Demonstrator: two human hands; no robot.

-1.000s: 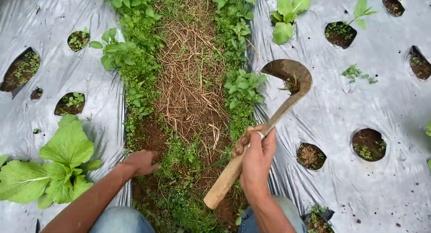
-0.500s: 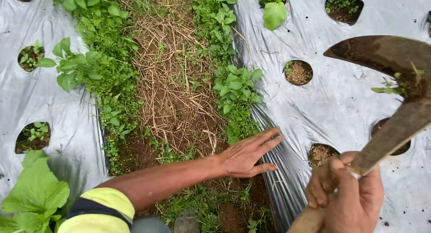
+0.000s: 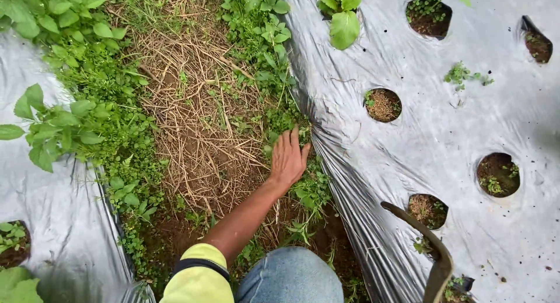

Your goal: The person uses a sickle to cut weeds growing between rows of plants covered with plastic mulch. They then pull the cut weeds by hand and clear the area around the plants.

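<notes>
In the head view we look down on a furrow of soil and dry straw [image 3: 192, 122] running between two beds covered in silver plastic sheet [image 3: 443, 139]. Our left hand [image 3: 289, 157] is stretched forward with the fingers [image 3: 293, 137] nearly straight and slightly spread. It lies flat on the low green weeds [image 3: 303, 189] that grow right along the edge of the right-hand sheet. It grips nothing that we can see; the fingertips touch leaves just beside the plastic fold.

Our right hand is out of the picture, so we cannot tell how it stands. Only the curved, rusty blade of the hoe [image 3: 434, 250] shows, at the bottom right, raised over the sheet near a planting hole [image 3: 427, 209] filled with soil and a few sprouts.

More weeds [image 3: 105, 128] line the left side of the furrow. A leafy seedling [image 3: 343, 17] stands at the top of the right bed, and other holes [image 3: 497, 174] dot the sheet.

To weed here well, we judge that the fingers should close low at the stems, near the soil, so that roots come out too. The pull should run away from the plastic so the sheet does not tear, and the blade should stay well apart from the reaching hand.
</notes>
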